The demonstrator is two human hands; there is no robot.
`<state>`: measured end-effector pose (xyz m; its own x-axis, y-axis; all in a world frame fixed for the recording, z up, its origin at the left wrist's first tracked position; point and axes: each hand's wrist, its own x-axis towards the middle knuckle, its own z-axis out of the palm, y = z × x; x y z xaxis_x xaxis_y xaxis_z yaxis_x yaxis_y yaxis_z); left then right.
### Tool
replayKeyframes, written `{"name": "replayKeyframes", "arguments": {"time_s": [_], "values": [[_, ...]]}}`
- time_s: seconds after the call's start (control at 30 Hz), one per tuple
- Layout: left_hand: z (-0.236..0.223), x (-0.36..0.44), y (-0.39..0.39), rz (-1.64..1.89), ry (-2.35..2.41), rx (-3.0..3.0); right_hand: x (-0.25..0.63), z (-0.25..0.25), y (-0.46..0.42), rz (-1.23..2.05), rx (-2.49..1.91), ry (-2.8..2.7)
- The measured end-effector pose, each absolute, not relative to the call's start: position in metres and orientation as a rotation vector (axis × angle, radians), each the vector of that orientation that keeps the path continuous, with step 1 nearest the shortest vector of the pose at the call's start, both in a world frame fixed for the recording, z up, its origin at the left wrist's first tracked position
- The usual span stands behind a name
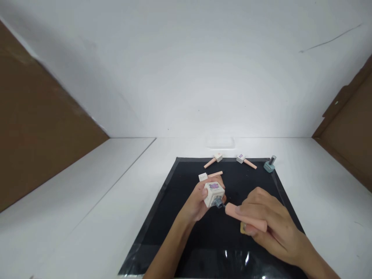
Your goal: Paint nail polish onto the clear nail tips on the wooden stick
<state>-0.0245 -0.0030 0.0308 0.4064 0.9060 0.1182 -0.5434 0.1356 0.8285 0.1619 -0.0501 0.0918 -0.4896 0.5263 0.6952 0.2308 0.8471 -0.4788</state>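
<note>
My left hand grips a white nail polish bottle with a purple print on one side, tilted so its grey-stained neck faces right. My right hand holds a long pink brush cap between thumb and fingers. Its brush end points at the bottle's mouth; whether the tip is still inside I cannot tell. Below the right fingers lies a small yellowish piece, partly hidden by the thumb. Just beyond the left hand, another white bottle with a pink cap lies on the mat.
Both hands are over a black mat on a white table. Two more pink-capped bottles lie at its back, one left and one right. A teal polish bottle stands at the back right corner. Behind is a clear tray.
</note>
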Motion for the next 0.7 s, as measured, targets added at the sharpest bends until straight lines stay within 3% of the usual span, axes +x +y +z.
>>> {"name": "replayKeyframes", "arguments": {"time_s": [0.7], "values": [[0.0322, -0.0213, -0.0005, 1.116, 0.451, 0.965, 0.1641, 0.0913, -0.0480, 0.577, -0.591, -2.009]]}}
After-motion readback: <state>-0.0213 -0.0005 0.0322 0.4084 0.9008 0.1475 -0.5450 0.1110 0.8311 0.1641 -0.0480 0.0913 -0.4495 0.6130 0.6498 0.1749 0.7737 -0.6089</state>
